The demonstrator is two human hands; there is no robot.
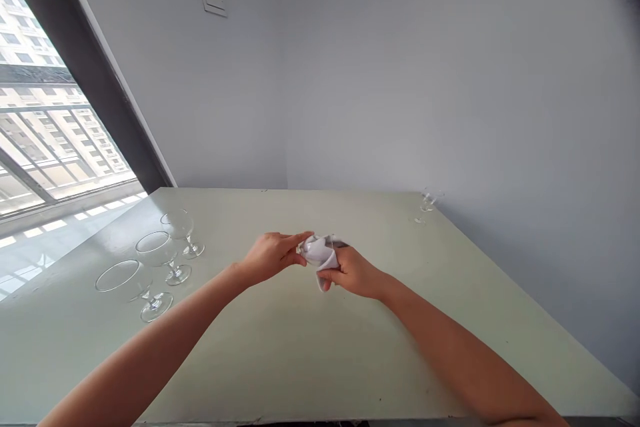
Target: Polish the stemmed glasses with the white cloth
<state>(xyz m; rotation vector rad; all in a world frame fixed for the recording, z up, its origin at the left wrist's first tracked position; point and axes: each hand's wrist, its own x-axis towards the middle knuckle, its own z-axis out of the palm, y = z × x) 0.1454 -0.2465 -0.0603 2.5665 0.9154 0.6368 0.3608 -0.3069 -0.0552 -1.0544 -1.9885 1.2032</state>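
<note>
- Head view: three stemmed glasses [158,250] stand in a row left of the left hand [273,257], on the pale table [280,353].
- Right of and beyond the right hand [357,271], clear glassware [429,200] stands near the table's far corner; its count is hard to tell.
- One held glass [311,250] lies sideways between the hands, above the table, with white cloth [327,255] in and around its bowl.
- The left hand is partly closed, its fingers on the stem end.
- The right hand is curled closed, gripping the cloth against the bowl and partly hiding it.
</note>
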